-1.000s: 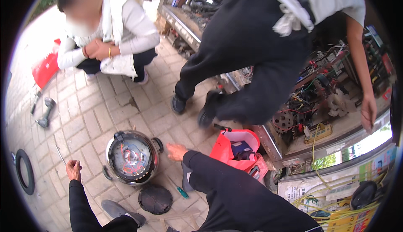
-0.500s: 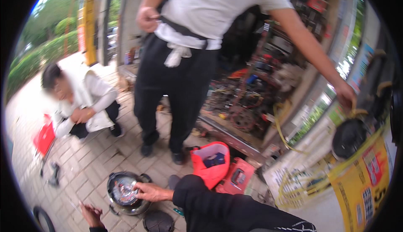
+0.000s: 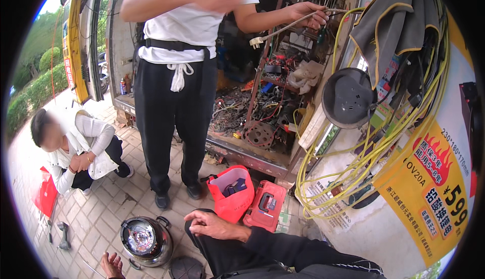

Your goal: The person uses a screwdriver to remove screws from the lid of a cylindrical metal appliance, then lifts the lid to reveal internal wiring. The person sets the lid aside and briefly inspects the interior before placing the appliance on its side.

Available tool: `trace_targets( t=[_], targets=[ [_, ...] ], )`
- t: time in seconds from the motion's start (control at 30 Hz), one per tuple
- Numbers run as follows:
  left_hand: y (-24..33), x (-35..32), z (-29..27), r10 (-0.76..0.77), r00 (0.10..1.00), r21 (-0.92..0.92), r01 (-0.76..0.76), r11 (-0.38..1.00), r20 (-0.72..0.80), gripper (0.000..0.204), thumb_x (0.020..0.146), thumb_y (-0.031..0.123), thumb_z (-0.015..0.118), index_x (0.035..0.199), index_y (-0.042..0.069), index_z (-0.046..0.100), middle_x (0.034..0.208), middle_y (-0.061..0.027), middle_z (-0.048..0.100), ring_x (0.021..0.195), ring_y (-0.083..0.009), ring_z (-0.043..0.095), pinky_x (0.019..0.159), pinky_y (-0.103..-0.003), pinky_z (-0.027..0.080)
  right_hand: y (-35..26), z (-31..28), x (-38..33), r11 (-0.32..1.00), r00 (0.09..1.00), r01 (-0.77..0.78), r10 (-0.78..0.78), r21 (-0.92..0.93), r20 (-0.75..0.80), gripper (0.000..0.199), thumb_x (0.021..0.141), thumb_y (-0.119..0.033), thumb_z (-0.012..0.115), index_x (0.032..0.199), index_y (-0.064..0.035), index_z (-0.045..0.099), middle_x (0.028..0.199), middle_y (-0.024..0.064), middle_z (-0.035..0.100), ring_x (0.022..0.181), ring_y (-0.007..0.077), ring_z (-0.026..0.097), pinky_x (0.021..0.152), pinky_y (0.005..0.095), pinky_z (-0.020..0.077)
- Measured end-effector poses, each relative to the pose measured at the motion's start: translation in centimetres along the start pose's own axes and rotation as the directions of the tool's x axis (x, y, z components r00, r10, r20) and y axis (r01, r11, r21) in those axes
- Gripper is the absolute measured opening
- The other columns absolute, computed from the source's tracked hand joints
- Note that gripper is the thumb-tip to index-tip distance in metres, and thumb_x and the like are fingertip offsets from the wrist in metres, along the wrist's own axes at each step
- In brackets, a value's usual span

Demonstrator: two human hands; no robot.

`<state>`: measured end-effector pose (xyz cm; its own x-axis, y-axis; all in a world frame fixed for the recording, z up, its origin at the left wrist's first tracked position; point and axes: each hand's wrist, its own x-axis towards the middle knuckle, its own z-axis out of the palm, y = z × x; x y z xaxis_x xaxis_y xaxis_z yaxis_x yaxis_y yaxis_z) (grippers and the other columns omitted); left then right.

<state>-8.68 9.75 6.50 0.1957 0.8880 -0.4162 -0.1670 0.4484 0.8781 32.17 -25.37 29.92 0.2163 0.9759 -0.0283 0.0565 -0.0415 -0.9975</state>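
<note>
A round silver-and-black appliance that looks like an electric cooker [image 3: 160,252] stands on the paving, its upper end uncovered and the wiring inside showing. My right hand [image 3: 217,225] is over my bent knee, to the right of the appliance, fingers apart and holding nothing. My left hand [image 3: 112,265] is low at the left of the appliance, fingers half curled. A thin rod [image 3: 92,268] sticks out beside it and seems to be in its grip; the rod's other end is hidden. Near the appliance lies a dark round cover [image 3: 186,268].
A standing person [image 3: 177,77] holds a cable with a plug [image 3: 256,42]. Another person [image 3: 76,147] crouches at left. A red bag [image 3: 231,198] and red tool case [image 3: 266,205] lie ahead. Yellow cables [image 3: 323,178] hang at right beside a black bowl-shaped part [image 3: 348,97].
My right hand has let go of the appliance's top and moved right to my knee. The standing person has raised both arms, a plugged cable now in one hand. My view has shifted right.
</note>
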Motion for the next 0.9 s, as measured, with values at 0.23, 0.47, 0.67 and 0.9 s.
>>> trace_targets(
  t=[0.23, 0.47, 0.67, 0.9],
  targets=[
    [0.6, -0.7, 1.0, 0.026, 1.0, -0.021, -0.026, 0.999, -0.007, 0.065, 0.094, 0.057, 0.064, 0.138, 0.011, 0.052, 0.117, -0.0104, 0.067, 0.093, -0.0217, 0.065, 0.075, -0.034, 0.051, -1.9, -4.3, -2.7, 0.996, 0.993, -0.044, 0.052, 0.081, -0.103, 0.043, 0.106, -0.02, 0.06, 0.142, -0.0002, 0.047, 0.104, 0.0037, 0.062, 0.095, 0.0098, 0.063, 0.09, 0.0273, 0.0542],
    [0.3, -0.7, 0.4, 0.005, 1.0, -0.01, -0.005, 1.0, 0.027, 0.069, 0.092, 0.057, 0.066, 0.141, 0.012, 0.051, 0.123, -0.0107, 0.066, 0.1, -0.0258, 0.065, 0.084, -0.038, 0.05, -4.4, -4.8, -5.3, 0.998, 0.98, -0.059, 0.062, 0.02, -0.189, 0.04, 0.107, -0.017, 0.057, 0.142, 0.0, 0.047, 0.103, 0.0046, 0.063, 0.095, 0.0105, 0.063, 0.088, 0.0268, 0.0549],
    [-1.3, 2.2, -1.5, -0.001, 1.0, -0.025, 0.002, 1.0, 0.031, 0.068, 0.091, 0.056, 0.067, 0.144, 0.016, 0.049, 0.127, -0.011, 0.066, 0.104, -0.0263, 0.065, 0.087, -0.041, 0.05, -10.4, -6.2, -10.4, 0.983, 0.959, -0.125, 0.085, -0.136, -0.269, 0.039, 0.105, -0.017, 0.059, 0.14, -0.0013, 0.052, 0.104, 0.0026, 0.064, 0.095, 0.0083, 0.061, 0.087, 0.026, 0.051],
    [-1.6, 2.9, 0.2, -0.026, 0.999, -0.08, 0.03, 0.996, 0.046, 0.061, 0.094, 0.051, 0.067, 0.142, 0.016, 0.05, 0.12, -0.0106, 0.068, 0.093, -0.0234, 0.066, 0.074, -0.035, 0.052, -18.3, -7.3, -15.0, 0.958, 0.915, -0.025, -0.093, -0.286, -0.392, 0.036, 0.103, -0.016, 0.064, 0.137, -0.0035, 0.057, 0.108, 0.002, 0.067, 0.097, 0.0069, 0.063, 0.086, 0.0253, 0.0514]
  ],
)
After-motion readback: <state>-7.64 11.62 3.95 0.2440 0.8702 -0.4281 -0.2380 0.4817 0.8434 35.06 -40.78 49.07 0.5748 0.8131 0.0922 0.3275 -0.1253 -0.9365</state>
